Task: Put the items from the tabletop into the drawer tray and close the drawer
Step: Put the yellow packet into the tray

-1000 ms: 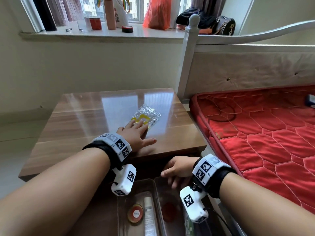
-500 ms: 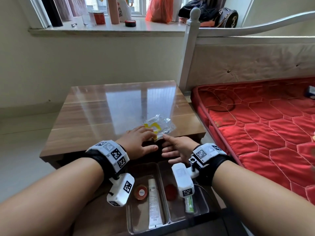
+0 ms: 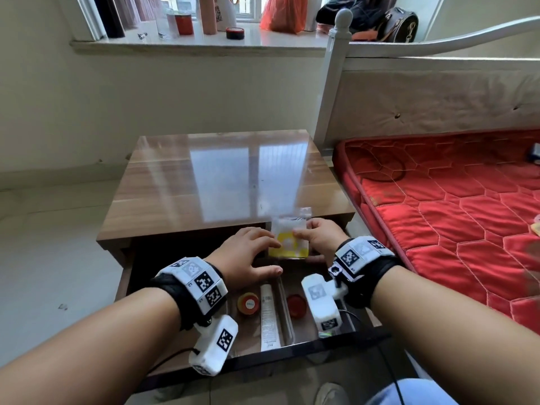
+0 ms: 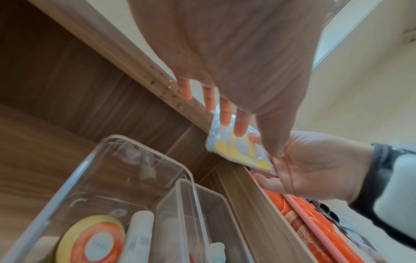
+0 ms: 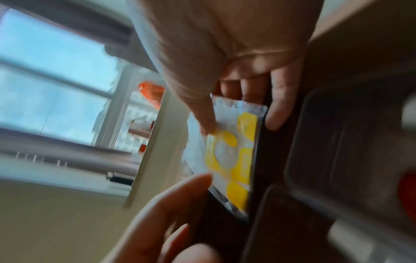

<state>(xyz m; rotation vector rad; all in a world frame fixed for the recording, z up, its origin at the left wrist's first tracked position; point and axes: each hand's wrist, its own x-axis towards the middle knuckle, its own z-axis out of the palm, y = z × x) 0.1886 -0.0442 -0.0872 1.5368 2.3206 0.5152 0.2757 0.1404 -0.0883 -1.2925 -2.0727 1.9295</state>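
Right hand (image 3: 317,238) pinches yellow packet (image 3: 289,242), left hand (image 3: 248,255) flat-fingered, above tray (image 3: 287,325) holding tube (image 3: 268,317).

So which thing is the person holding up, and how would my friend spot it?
Find the brown bedside table beside the red mattress, then its open drawer. Over the back of the clear trays, the right hand pinches a small crinkly packet, with the left hand touching it. It is the only see-through wrapper with yellow print; its neighbours are round tins and a white tube.
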